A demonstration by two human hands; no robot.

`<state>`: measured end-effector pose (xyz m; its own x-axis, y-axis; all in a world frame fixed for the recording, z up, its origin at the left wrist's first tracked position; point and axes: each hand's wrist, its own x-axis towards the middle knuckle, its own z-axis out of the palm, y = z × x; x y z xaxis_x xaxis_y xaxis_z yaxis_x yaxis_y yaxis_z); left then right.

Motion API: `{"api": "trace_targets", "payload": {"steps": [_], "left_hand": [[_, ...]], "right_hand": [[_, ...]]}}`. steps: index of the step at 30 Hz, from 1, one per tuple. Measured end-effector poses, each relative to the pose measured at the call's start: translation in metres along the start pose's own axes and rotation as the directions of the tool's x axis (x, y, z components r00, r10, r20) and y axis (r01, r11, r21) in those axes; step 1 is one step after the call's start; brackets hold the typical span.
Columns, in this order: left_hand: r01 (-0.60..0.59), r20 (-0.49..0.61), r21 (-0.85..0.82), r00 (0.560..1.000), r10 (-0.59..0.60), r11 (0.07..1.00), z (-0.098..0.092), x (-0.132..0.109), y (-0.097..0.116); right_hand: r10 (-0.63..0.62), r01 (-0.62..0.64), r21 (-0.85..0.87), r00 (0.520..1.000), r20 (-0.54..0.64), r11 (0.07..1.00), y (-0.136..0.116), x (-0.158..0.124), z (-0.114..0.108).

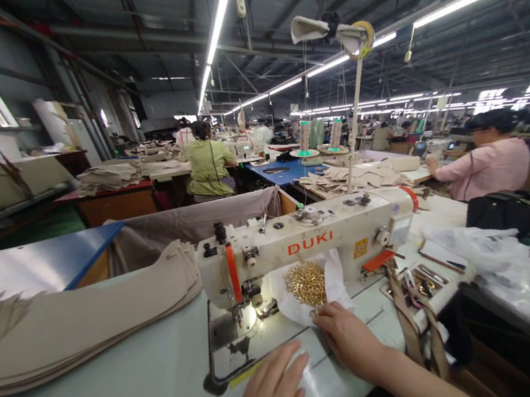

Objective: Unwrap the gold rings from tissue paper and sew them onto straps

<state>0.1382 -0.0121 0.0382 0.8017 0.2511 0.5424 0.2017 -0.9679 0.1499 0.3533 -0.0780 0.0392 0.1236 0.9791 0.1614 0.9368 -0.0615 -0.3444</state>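
My left hand point(272, 395) lies low in front of the sewing machine point(272, 244), palm down, its fingers stretched out and holding nothing. At the near edge of a white sheet point(288, 299), the fingertips of my right hand point(350, 339) are drawn together. Something small may be between them, but I cannot make it out. On that sheet, under the machine's arm, is a heap of small gold-coloured metal fittings point(307, 283). Left of the sheet are the presser foot and needle area point(241, 316), lit by a lamp, over a metal plate.
Stacked beige fabric pieces point(88, 320) cover the table's left side. To the right are a small tray point(424, 287) with tools, hanging brown straps point(404, 314) and clear plastic bags point(524, 278). A person in pink point(491, 163) and one in green point(210, 167) sit farther off.
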Motion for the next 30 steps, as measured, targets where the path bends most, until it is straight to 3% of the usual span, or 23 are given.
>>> {"api": "trace_targets", "payload": {"steps": [3, 6, 10, 15, 24, 30], "left_hand": [[-0.126, 0.151, 0.198, 0.984, 0.096, 0.972, 0.031, 0.051, -0.008], [-0.115, 0.200, 0.269, 0.978, 0.061, 0.956, 0.055, 0.074, -0.015], [-0.001, 0.151, 0.289, 0.987, -0.045, 0.957, 0.066, 0.069, -0.024], [-0.052, 0.110, 0.221, 0.994, 0.028, 0.974, 0.069, 0.059, -0.029], [-0.083, -0.032, 0.120, 0.996, 0.087, 0.989, 0.071, 0.056, -0.032], [-0.074, -0.101, 0.068, 0.992, 0.080, 0.995, 0.070, 0.054, -0.035]], "right_hand": [[-0.022, 0.022, -0.014, 1.000, 0.014, 1.000, -0.002, 0.003, -0.001], [-0.031, 0.031, -0.023, 0.999, 0.025, 0.999, -0.002, 0.006, -0.001], [-0.038, 0.042, -0.062, 0.998, 0.051, 0.997, -0.001, 0.010, -0.003], [-0.073, 0.080, -0.109, 0.995, 0.066, 0.991, -0.006, 0.018, -0.007], [0.049, -0.048, -0.015, 0.996, 0.068, 0.999, -0.003, 0.036, -0.010], [0.090, -0.085, -0.049, 0.990, 0.105, 0.995, -0.002, 0.050, -0.015]]}}
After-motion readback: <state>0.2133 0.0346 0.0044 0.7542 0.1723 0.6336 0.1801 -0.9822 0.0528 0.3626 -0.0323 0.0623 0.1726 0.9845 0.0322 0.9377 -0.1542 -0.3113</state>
